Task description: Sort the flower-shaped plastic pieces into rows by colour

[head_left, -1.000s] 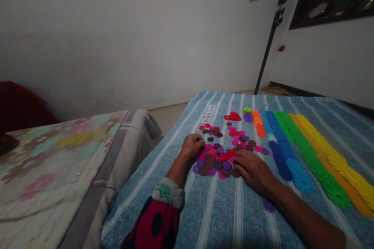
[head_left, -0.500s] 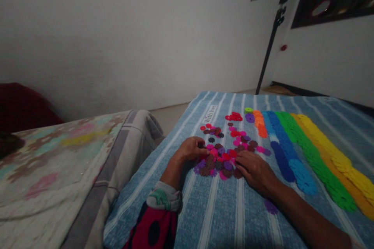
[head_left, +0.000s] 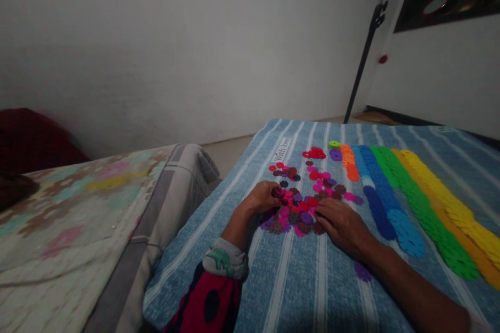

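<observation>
A loose pile of small plastic discs [head_left: 300,203] in pink, red, purple and brown lies on a blue striped cloth [head_left: 297,281]. My left hand [head_left: 262,197] rests at the pile's left edge, fingers curled and pinched on discs that I cannot make out singly. My right hand [head_left: 340,223] lies palm down at the pile's right edge, fingers stretched flat onto the discs. To the right run sorted rows of discs: orange [head_left: 347,162], blue [head_left: 385,208], green [head_left: 422,213] and yellow [head_left: 453,208]. A small red cluster [head_left: 314,154] sits at the far end.
A lone purple disc [head_left: 363,272] lies beside my right forearm. A patterned mattress [head_left: 74,218] and a grey cushion [head_left: 175,187] lie to the left. A black stand [head_left: 363,57] rises by the white wall at the far right.
My left hand has slid a little to the right into the pile and closed its fingers on discs. The right hand has stayed in place. The view has shifted slightly.
</observation>
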The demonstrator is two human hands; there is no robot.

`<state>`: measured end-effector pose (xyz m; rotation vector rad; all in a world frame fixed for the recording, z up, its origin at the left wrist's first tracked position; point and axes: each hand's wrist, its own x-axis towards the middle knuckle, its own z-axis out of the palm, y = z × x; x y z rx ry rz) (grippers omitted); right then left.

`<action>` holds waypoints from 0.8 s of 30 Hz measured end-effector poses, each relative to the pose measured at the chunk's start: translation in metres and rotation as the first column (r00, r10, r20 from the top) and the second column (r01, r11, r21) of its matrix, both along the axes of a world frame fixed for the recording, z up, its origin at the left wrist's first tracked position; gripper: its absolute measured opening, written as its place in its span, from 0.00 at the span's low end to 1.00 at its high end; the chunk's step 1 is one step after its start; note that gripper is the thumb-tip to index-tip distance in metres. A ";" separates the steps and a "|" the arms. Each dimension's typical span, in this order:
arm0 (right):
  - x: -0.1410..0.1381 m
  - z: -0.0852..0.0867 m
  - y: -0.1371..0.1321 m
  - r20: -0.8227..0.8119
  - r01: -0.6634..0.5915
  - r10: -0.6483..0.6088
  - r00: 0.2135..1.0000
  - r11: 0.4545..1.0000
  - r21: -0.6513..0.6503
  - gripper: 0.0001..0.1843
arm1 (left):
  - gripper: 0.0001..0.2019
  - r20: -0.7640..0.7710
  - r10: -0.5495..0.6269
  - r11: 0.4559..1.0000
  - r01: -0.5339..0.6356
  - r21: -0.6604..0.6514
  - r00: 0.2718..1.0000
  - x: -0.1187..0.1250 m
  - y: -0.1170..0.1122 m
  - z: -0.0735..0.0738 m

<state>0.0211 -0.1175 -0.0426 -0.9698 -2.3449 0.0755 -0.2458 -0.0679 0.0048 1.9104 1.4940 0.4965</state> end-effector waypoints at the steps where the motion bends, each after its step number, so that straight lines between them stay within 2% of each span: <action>1: 0.000 0.000 0.000 -0.002 0.000 0.000 1.000 1.000 0.002 0.08 | 0.09 0.010 0.023 1.000 -0.023 0.017 1.000 -0.002 0.002 -0.002; 6: 0.001 0.000 0.001 0.000 -0.005 0.005 1.000 1.000 -0.008 0.09 | 0.06 0.037 0.181 0.975 -0.184 0.123 0.983 -0.010 0.007 -0.012; 10: 0.001 0.000 0.000 -0.005 -0.006 0.006 1.000 1.000 -0.015 0.09 | 0.08 0.008 0.218 0.954 -0.215 0.210 0.976 -0.012 0.010 -0.015; 14: 0.001 -0.001 0.001 -0.006 -0.003 0.003 1.000 1.000 -0.006 0.09 | 0.08 -0.071 0.231 0.942 -0.205 0.266 0.970 -0.011 0.008 -0.009; 17: 0.001 -0.002 0.001 0.002 0.003 -0.003 1.000 1.000 0.007 0.09 | 0.09 -0.092 0.154 0.956 -0.125 0.264 0.984 -0.006 0.002 0.000; 21: 0.001 -0.002 0.002 0.008 0.001 -0.001 1.000 1.000 0.013 0.09 | 0.28 -0.152 -0.078 0.962 0.115 0.246 0.985 0.007 -0.007 0.009; 23: 0.001 -0.001 0.002 0.005 0.001 -0.001 1.000 1.000 0.014 0.09 | 0.35 -0.194 -0.137 0.957 0.181 0.227 0.971 0.014 -0.011 0.010; 24: 0.001 -0.001 0.002 0.005 0.003 -0.003 1.000 1.000 0.012 0.09 | 0.35 -0.209 -0.153 0.954 0.200 0.222 0.966 0.017 -0.012 0.010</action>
